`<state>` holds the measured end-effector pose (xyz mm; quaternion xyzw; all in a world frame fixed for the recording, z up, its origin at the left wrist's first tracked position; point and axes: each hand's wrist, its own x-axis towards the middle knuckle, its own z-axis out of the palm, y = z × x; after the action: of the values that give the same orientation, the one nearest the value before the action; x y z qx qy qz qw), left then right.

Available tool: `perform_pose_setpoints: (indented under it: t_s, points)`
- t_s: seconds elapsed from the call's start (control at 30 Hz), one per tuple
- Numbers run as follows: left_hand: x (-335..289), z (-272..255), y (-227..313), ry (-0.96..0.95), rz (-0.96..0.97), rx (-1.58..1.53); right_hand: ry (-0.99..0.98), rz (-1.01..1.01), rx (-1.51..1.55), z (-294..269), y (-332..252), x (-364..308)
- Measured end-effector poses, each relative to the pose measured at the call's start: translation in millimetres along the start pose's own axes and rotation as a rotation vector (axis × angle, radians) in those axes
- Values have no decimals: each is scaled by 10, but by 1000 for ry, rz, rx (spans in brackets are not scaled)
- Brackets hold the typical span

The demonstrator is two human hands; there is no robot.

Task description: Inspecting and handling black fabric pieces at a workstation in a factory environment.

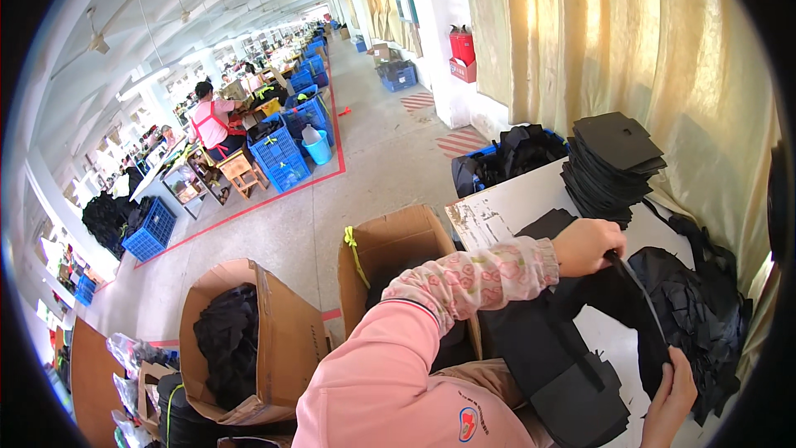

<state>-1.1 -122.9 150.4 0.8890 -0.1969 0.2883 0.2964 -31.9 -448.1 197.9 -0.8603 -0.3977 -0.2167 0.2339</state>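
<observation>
Between my two hands a black fabric piece (618, 299) with a grey strip along one edge is stretched over the white table (603, 334). My left hand (587, 247) is closed on its far end, fingers pinching the edge. Its near end is gripped by my right hand (676, 390), thumb along the edge. Flat black panels (572, 398) lie to the left of the piece, overlapping near the table's front. To the right is a heap of loose black fabric (684, 307) with a strap. A tall stack of black panels (613, 158) stands at the far side.
Cardboard boxes (290, 340) with black fabric inside stand on the floor to my left. A blue crate (510, 158) of black material sits beyond the table. Curtains (613, 33) hang along the right. Across the aisle, a person (214, 120) sits near blue crates (280, 158).
</observation>
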Motion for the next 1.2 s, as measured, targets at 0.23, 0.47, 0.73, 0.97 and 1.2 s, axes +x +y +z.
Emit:
perform_pose_setpoints:
  t_s: [0.23, 0.47, 0.73, 0.97, 1.2]
  points:
    - [-312, -150, -386, -185, -161, 57, -165, 67, 98, -73, 180, -142]
    - [-473, -304, -666, -268, -295, 68, -167, 99, 113, -167, 189, -130]
    - [-708, 320, -589, -656, 37, -147, -194, 26, 191, -93, -104, 146]
    - [-531, 490, 381, -608, -110, -694, -129, -86, 358, 215, -466, 317]
    - [-712, 609, 253, -416, -39, -447, -119, -91, 388, 232, -513, 313]
